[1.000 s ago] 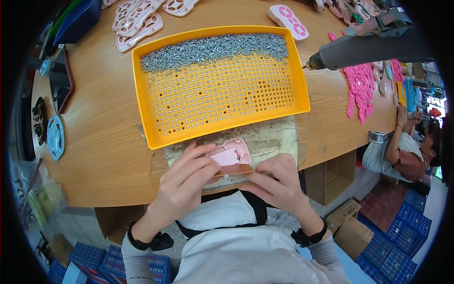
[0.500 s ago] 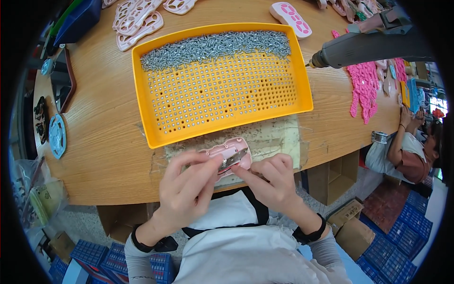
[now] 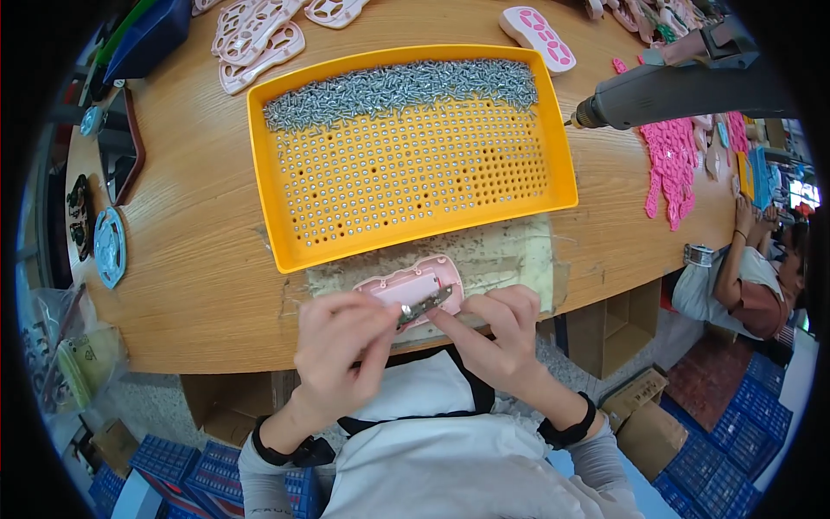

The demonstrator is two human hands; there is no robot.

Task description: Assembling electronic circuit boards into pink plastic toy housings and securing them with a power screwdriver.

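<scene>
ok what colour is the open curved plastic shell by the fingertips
The open curved plastic shell is pale pink, best seen in the head view.

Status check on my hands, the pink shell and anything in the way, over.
Left hand pinching board; right hand at its edge. Pink shell beneath, open side up. Yellow tray beyond, clear of both hands.

- Worktop (image 3: 190, 216): light brown, wood-grained.
- Floor (image 3: 162, 400): speckled grey, visible below the worktop.
- Blue crates (image 3: 705, 450): stacked, lower right.
- Bright, window-like patch (image 3: 806, 194): far right.
</scene>
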